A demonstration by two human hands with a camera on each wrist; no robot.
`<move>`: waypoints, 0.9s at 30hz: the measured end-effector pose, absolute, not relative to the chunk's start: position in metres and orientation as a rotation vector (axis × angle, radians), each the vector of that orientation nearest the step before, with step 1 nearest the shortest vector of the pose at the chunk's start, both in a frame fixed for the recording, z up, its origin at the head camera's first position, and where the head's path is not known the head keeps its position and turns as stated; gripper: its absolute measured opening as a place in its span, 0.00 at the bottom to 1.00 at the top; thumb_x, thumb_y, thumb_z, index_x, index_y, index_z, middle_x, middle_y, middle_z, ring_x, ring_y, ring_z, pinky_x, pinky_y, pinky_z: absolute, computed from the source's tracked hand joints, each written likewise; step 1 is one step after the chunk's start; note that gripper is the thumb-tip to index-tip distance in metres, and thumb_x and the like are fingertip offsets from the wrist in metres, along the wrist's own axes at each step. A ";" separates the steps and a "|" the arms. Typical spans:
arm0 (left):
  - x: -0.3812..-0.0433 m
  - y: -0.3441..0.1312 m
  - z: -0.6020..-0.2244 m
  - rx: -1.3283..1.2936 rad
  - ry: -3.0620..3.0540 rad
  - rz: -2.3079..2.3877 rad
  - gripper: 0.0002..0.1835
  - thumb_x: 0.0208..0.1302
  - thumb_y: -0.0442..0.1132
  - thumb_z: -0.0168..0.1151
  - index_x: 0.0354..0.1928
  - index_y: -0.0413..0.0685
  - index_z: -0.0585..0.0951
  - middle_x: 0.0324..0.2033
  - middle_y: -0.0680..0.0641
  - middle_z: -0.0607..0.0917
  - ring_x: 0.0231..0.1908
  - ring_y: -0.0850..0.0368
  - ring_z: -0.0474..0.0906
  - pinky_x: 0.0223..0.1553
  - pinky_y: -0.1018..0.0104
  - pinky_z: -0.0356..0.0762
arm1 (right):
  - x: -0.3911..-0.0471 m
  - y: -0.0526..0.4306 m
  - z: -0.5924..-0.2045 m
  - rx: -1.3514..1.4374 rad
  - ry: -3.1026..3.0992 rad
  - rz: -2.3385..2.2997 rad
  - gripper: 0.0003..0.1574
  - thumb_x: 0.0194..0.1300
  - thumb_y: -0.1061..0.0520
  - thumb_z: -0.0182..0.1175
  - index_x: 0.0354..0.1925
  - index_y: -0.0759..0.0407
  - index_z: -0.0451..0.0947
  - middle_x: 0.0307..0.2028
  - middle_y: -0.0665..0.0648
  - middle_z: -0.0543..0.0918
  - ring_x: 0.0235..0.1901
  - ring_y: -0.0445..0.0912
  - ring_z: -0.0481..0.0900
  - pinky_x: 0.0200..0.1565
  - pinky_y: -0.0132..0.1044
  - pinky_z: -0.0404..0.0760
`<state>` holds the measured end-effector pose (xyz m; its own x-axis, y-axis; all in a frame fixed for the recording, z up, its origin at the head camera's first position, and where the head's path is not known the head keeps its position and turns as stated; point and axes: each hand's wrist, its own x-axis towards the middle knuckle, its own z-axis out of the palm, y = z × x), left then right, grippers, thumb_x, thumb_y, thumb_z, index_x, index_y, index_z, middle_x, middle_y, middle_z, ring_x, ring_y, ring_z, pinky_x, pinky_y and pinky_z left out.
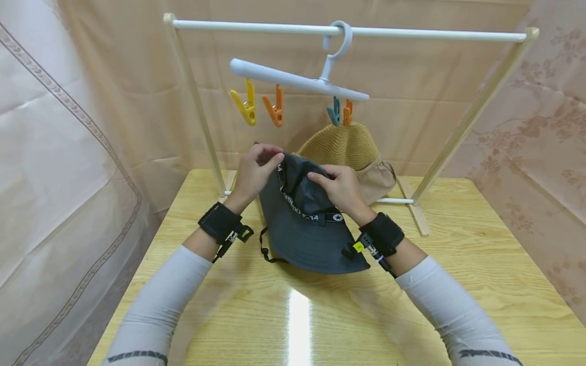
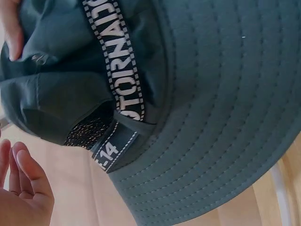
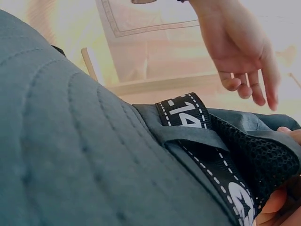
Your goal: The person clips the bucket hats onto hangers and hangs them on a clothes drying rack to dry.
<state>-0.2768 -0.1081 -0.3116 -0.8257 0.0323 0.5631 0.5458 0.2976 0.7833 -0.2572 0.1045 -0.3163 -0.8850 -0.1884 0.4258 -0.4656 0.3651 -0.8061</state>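
Note:
A dark grey sun hat (image 1: 302, 239) with a wide stitched brim is held up over the table, its brim towards me. A black band (image 2: 120, 61) with white lettering runs round its crown, and a black chin cord (image 1: 264, 249) hangs at the left. My right hand (image 1: 342, 187) pinches the crown, thumb on the near side and fingers behind it. Beside the crown's left side is my left hand (image 1: 256, 170), fingers loosely bent. In the right wrist view a gap shows between the left fingertips (image 3: 256, 94) and the hat.
A white hanger (image 1: 293, 80) hangs from the rack's bar (image 1: 256, 26), carrying yellow (image 1: 247, 104), orange (image 1: 276, 108) and teal (image 1: 335, 112) clips. Behind the grey hat, a tan straw-like hat (image 1: 339, 145) sits directly below the right-hand clips. The rack stands on the wooden table (image 1: 229, 305).

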 end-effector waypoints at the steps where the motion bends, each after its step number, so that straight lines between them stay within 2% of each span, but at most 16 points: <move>1: -0.277 -0.109 -0.310 -0.509 -2.110 -1.575 0.10 0.65 0.35 0.63 0.44 0.34 0.83 0.37 0.38 0.84 0.30 0.68 0.74 0.35 0.77 0.71 | -0.257 0.105 -0.316 0.590 -2.363 1.528 0.13 0.63 0.54 0.66 0.42 0.61 0.88 0.37 0.63 0.89 0.28 0.35 0.82 0.33 0.26 0.78; 5: -0.279 -0.114 -0.301 -0.469 -2.047 -1.663 0.11 0.67 0.34 0.61 0.45 0.31 0.81 0.33 0.38 0.82 0.26 0.68 0.74 0.29 0.77 0.71 | -0.256 0.105 -0.313 0.610 -2.356 1.515 0.13 0.64 0.54 0.66 0.43 0.61 0.87 0.37 0.63 0.89 0.27 0.34 0.82 0.32 0.27 0.79; 7: -0.281 -0.116 -0.297 -0.451 -2.017 -1.704 0.12 0.68 0.34 0.60 0.45 0.30 0.81 0.32 0.42 0.82 0.26 0.68 0.74 0.27 0.77 0.72 | -0.256 0.105 -0.311 0.614 -2.359 1.506 0.13 0.64 0.54 0.65 0.44 0.60 0.87 0.38 0.63 0.89 0.28 0.35 0.82 0.33 0.27 0.80; 12: -0.283 -0.120 -0.288 -0.476 -1.946 -1.782 0.13 0.69 0.34 0.58 0.46 0.28 0.80 0.29 0.57 0.81 0.30 0.67 0.77 0.30 0.77 0.74 | -0.258 0.105 -0.307 0.616 -2.348 1.519 0.13 0.64 0.54 0.65 0.44 0.60 0.87 0.39 0.63 0.88 0.29 0.36 0.83 0.34 0.28 0.80; 16: -0.285 -0.122 -0.283 -0.530 -1.924 -1.858 0.14 0.70 0.34 0.56 0.49 0.28 0.80 0.31 0.61 0.83 0.35 0.66 0.79 0.34 0.74 0.76 | -0.258 0.105 -0.303 0.605 -2.331 1.525 0.13 0.63 0.55 0.66 0.43 0.62 0.87 0.38 0.63 0.88 0.29 0.35 0.82 0.34 0.27 0.80; 24: -0.286 -0.126 -0.272 -0.620 -1.732 -2.187 0.14 0.72 0.34 0.51 0.54 0.33 0.78 0.37 0.57 0.86 0.41 0.63 0.79 0.40 0.71 0.76 | -0.255 0.110 -0.293 0.598 -2.328 1.498 0.12 0.63 0.54 0.66 0.42 0.61 0.87 0.37 0.62 0.89 0.28 0.34 0.81 0.34 0.26 0.79; 27: -0.286 -0.125 -0.269 -0.679 -1.737 -2.198 0.20 0.73 0.41 0.53 0.57 0.32 0.76 0.38 0.57 0.86 0.44 0.62 0.78 0.42 0.72 0.75 | -0.255 0.111 -0.290 0.594 -2.324 1.519 0.12 0.63 0.55 0.66 0.42 0.61 0.87 0.37 0.62 0.89 0.28 0.34 0.81 0.33 0.27 0.79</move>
